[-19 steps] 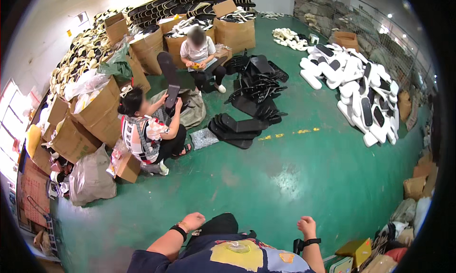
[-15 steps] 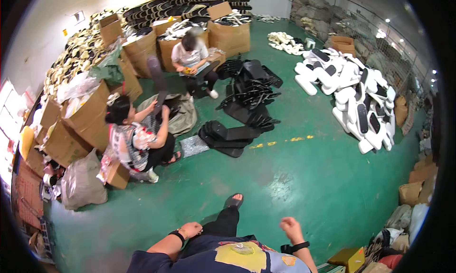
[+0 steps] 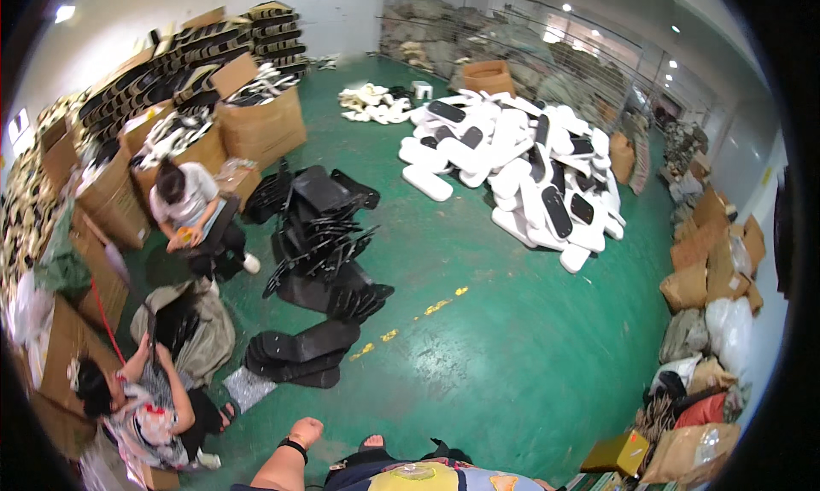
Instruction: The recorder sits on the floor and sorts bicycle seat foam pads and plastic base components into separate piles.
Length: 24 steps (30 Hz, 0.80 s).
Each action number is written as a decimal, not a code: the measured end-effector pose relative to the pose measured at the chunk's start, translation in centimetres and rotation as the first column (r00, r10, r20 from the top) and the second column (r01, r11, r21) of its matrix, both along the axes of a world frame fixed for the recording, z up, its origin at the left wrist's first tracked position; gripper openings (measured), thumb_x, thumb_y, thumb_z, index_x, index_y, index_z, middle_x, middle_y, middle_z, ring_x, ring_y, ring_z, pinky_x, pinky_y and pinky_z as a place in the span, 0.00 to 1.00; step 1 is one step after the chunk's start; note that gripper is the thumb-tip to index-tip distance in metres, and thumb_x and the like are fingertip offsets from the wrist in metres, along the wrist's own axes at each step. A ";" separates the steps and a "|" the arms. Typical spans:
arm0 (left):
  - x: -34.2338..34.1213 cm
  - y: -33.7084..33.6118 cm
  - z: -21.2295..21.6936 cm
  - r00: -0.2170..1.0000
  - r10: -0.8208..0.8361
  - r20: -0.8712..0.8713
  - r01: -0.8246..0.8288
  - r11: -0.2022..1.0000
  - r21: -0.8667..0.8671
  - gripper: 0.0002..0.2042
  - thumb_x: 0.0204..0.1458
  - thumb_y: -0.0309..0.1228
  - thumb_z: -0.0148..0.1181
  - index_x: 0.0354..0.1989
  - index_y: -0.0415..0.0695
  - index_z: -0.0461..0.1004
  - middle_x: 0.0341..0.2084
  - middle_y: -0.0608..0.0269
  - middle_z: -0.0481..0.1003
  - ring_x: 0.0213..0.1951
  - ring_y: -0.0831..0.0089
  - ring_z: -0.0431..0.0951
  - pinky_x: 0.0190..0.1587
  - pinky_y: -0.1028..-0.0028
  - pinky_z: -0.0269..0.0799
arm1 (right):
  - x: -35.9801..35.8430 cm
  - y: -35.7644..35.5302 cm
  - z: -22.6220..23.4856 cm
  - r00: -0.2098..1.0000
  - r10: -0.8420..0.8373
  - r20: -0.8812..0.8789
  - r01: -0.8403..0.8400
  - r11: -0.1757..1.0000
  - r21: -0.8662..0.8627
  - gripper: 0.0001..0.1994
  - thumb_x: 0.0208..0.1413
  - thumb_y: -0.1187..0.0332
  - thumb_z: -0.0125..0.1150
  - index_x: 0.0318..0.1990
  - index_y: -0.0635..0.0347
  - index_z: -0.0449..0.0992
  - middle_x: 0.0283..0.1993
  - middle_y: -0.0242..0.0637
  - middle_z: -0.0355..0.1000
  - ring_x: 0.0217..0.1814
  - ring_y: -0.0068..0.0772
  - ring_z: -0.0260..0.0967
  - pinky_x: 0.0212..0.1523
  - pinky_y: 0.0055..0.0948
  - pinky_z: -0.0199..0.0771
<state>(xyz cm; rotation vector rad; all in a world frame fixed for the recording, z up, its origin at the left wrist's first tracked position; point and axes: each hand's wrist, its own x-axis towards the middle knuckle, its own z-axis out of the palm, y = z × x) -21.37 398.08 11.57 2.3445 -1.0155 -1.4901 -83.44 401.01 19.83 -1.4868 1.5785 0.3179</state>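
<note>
My left hand (image 3: 306, 430) hangs at the lower edge over the green floor (image 3: 478, 363), with a dark band on its wrist. Its fingers are curled into a loose fist, and nothing shows in them. My right hand is out of view. Nearest to my left hand, some way ahead, lie a clear plastic bag (image 3: 248, 390) and a stack of flat black panels (image 3: 303, 347). Beyond them is a heap of black chair-like parts (image 3: 320, 226). A big pile of white padded pieces (image 3: 510, 179), some with black faces, lies farther off to the right.
At left one person (image 3: 149, 414) crouches with a long dark piece beside an open sack (image 3: 222, 329); another person (image 3: 190, 201) sits behind. Cardboard boxes (image 3: 269, 128) line the left wall. Sacks and cartons (image 3: 709, 243) run along the right; a yellow box (image 3: 617, 453) stands near right.
The view has swung to the right, so the people and piles now sit farther left. My left hand has come forward with its fingers curled; my right hand has dropped out of view.
</note>
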 end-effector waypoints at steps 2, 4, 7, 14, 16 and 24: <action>1.5 -6.4 0.1 0.982 -0.089 0.165 0.107 0.989 -0.099 0.16 0.52 0.40 0.56 0.42 0.41 0.76 0.32 0.61 0.80 0.31 0.72 0.78 0.35 0.71 0.73 | -4.0 -0.3 -3.2 0.995 -0.087 -0.037 0.089 0.995 0.037 0.22 0.52 0.53 0.62 0.47 0.61 0.77 0.46 0.51 0.76 0.49 0.51 0.73 0.48 0.43 0.72; -4.7 -15.6 5.7 0.970 -0.235 -0.060 0.220 0.956 -0.192 0.17 0.52 0.43 0.57 0.42 0.42 0.78 0.38 0.53 0.80 0.43 0.61 0.79 0.48 0.67 0.73 | -0.1 -4.3 -23.7 0.973 -0.142 -0.182 0.076 0.942 -0.327 0.18 0.57 0.58 0.53 0.48 0.63 0.75 0.48 0.56 0.74 0.50 0.53 0.72 0.49 0.46 0.71; -5.1 -16.5 9.9 0.897 -0.428 -0.110 0.381 0.874 -0.301 0.19 0.55 0.41 0.59 0.50 0.42 0.75 0.47 0.51 0.76 0.50 0.60 0.76 0.51 0.66 0.71 | -0.5 -1.2 -28.9 0.986 -0.008 -0.164 -0.087 0.825 -0.559 0.17 0.62 0.63 0.45 0.51 0.63 0.73 0.50 0.58 0.72 0.52 0.53 0.71 0.50 0.47 0.69; -11.5 -29.5 12.8 0.844 -0.335 -0.419 0.259 0.938 -0.230 0.17 0.58 0.37 0.56 0.53 0.41 0.73 0.48 0.53 0.76 0.49 0.63 0.77 0.52 0.66 0.71 | 0.2 -39.4 -0.8 0.951 0.059 0.303 -0.067 0.998 0.016 0.21 0.63 0.53 0.50 0.56 0.55 0.72 0.52 0.44 0.73 0.53 0.39 0.71 0.55 0.35 0.68; -12.3 -32.7 15.1 0.809 -0.224 -0.543 0.129 0.970 -0.207 0.17 0.59 0.36 0.55 0.53 0.41 0.73 0.48 0.53 0.76 0.49 0.63 0.77 0.52 0.66 0.71 | 4.2 -46.3 7.3 0.893 0.065 0.446 -0.126 0.986 0.108 0.23 0.64 0.50 0.49 0.57 0.56 0.72 0.51 0.41 0.74 0.53 0.35 0.71 0.56 0.32 0.68; -16.5 -47.6 24.4 0.380 0.149 -0.913 -0.291 0.956 0.034 0.17 0.60 0.34 0.54 0.54 0.40 0.72 0.48 0.54 0.76 0.48 0.64 0.77 0.51 0.67 0.72 | 12.3 -66.6 10.4 0.801 0.421 0.425 -0.501 0.861 0.092 0.21 0.65 0.53 0.49 0.57 0.57 0.72 0.50 0.34 0.74 0.52 0.25 0.69 0.56 0.27 0.66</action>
